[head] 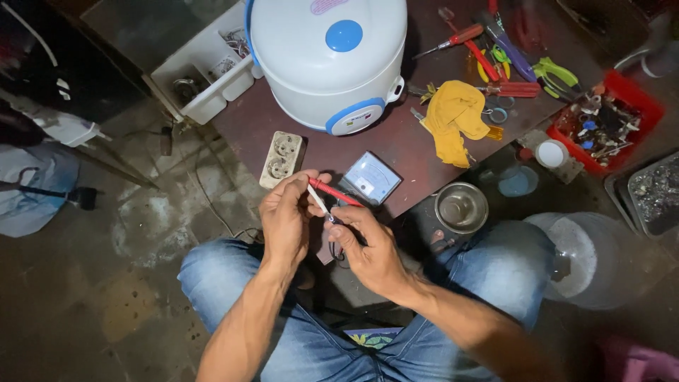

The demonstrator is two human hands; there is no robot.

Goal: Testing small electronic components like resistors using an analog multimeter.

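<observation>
Both hands, left hand [285, 216] and right hand [369, 247], raised together (wrists bent inward), fingers pinching the red probe [334, 192].

Left hand [285, 216] pinching red probe [334, 192], right hand [368, 247] at its tip, analog meter [371, 178] just beyond at 12 o'clock, white rice cooker [329, 60] farther up the table [396, 152], steel bowl [461, 207] at 2 o'clock.

Rice cooker [329, 56] top cut off by the edge; red tray [608, 120] contents too small.
</observation>
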